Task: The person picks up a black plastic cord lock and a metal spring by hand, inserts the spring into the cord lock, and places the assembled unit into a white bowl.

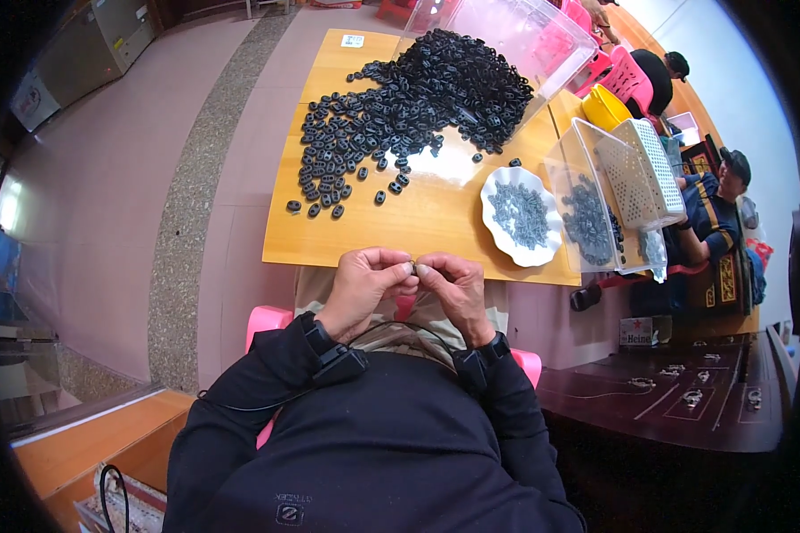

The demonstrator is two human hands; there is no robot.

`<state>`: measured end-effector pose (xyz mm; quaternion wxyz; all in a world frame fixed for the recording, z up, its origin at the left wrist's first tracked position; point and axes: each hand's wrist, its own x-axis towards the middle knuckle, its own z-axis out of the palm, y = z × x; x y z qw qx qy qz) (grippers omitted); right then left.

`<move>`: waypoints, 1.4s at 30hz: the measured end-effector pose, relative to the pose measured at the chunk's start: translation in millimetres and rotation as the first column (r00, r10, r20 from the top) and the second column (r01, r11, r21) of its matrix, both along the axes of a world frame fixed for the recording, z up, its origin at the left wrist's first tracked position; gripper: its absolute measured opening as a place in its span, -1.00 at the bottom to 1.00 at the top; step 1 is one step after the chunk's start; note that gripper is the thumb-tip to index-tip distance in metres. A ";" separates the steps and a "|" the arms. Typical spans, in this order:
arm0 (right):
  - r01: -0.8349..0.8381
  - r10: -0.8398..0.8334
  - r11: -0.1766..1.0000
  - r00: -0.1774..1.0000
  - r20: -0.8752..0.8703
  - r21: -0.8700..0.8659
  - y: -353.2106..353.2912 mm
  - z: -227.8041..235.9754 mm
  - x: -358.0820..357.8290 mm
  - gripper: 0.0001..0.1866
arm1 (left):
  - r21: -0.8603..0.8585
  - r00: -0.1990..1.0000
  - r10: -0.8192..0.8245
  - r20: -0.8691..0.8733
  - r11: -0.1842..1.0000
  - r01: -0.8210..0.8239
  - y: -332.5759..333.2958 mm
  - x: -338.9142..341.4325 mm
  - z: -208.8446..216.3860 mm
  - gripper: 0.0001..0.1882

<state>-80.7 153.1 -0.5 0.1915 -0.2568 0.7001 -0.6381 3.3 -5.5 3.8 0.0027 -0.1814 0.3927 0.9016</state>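
My left hand (363,291) and my right hand (458,289) meet just off the table's near edge, fingers pinched closed. Between the fingertips is a tiny dark piece (414,266), mostly covered, so its kind cannot be made out. Beyond them, a large heap of small black oval pieces with two holes (453,89) covers the far part of the wooden table (418,233), thinning toward me. To the right of my hands stands a white scalloped bowl (532,257) holding many small greyish, translucent pieces (519,213).
A clear tub (556,31) lies behind the heap. At the table's right are a clear bin (560,160) with grey and black pieces, a white perforated basket (653,178) and a yellow basin (605,108). Another person (716,213) sits at the right. A pink chair (269,322) is under me.
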 end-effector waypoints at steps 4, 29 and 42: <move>-0.029 0.030 1.000 0.998 -0.054 0.010 2.4 1.2 -1.9 -0.91 | -0.086 1.000 -0.019 -0.005 0.996 0.019 2.4 -0.6 -2.6 -0.89; -0.052 0.119 0.981 0.923 0.367 -0.187 -1.5 -1.4 -5.0 -0.80 | 0.060 0.998 0.060 -0.032 0.997 -0.058 -3.0 -1.4 -2.6 -0.83; -0.055 0.091 0.991 0.945 0.314 -0.123 -13.9 7.6 -7.2 -0.85 | 0.019 0.995 0.087 -0.051 0.996 -0.086 -4.6 0.0 0.6 -0.84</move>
